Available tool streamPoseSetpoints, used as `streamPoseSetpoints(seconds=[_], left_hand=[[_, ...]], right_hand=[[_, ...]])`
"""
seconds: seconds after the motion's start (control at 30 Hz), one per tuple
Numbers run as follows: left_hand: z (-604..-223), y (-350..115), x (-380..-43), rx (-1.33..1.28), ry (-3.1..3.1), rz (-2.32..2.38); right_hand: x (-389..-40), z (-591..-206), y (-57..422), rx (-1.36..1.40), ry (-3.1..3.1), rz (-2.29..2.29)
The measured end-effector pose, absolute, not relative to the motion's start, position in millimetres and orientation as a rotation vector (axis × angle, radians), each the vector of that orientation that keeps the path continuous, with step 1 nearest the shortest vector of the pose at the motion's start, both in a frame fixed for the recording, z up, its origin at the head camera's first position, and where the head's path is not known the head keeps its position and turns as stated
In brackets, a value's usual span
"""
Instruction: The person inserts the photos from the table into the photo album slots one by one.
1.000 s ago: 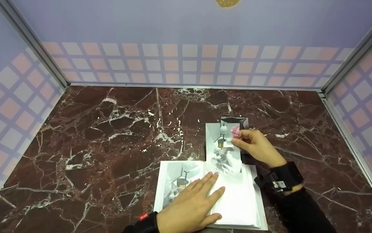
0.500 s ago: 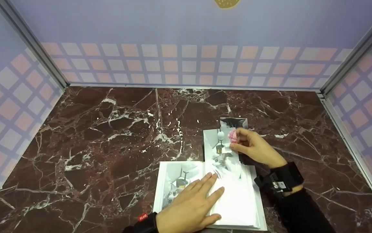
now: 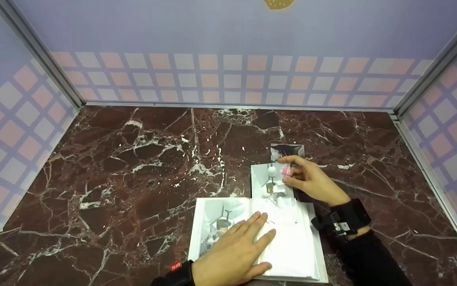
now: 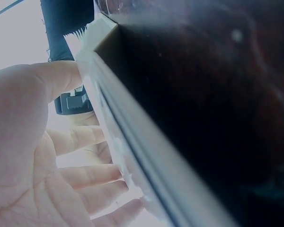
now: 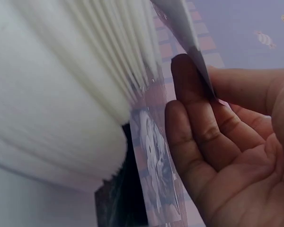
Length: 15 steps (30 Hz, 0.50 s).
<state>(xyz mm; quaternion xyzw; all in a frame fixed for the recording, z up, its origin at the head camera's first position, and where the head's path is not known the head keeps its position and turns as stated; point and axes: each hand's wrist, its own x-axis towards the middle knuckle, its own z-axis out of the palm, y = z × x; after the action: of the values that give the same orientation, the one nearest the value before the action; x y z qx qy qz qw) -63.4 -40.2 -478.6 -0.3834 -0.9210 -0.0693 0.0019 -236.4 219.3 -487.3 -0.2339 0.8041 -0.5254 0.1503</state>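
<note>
A small photo album (image 3: 292, 250) lies open on the table, its right page a bright white plastic sleeve. My left hand (image 3: 232, 250) rests flat across its middle with fingers spread; in the left wrist view the fingers (image 4: 92, 177) lie against the pages. A grey and white photo (image 3: 261, 178) with a pink patch sticks out beyond the album's far edge, its lower part within the clear sleeve (image 5: 156, 170). My right hand (image 3: 315, 182) pinches the photo's right edge between thumb and fingers, the index finger reaching over its far edge. Glare hides the photo's near end.
A darker photo (image 3: 288, 149) lies just beyond, partly covered by the right hand. The left page holds a similar picture (image 3: 222, 220). Brown marbled table (image 3: 133, 178) surrounds the album, with a tiled-pattern wall (image 3: 228, 75) at the back.
The right hand has drawn the photo toward me, so less of it sticks out past the album and more of the darker photo shows. The left hand has stayed in place.
</note>
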Motion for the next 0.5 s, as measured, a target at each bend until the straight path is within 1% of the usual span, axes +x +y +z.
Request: streamPoseSetpoints(seconds=[0.2,0.5], left_hand=[[-479.3,-40.1,-63.8,-1.202,-2.855,-0.199],[-480.3,-40.2,-63.6,-1.189,-2.837,-0.176]], right_hand=[[-236.7,-487.7,220.6,-0.739,2.275,-1.421],[-235.8,-487.5,218.2,-0.701,2.287,-1.402]])
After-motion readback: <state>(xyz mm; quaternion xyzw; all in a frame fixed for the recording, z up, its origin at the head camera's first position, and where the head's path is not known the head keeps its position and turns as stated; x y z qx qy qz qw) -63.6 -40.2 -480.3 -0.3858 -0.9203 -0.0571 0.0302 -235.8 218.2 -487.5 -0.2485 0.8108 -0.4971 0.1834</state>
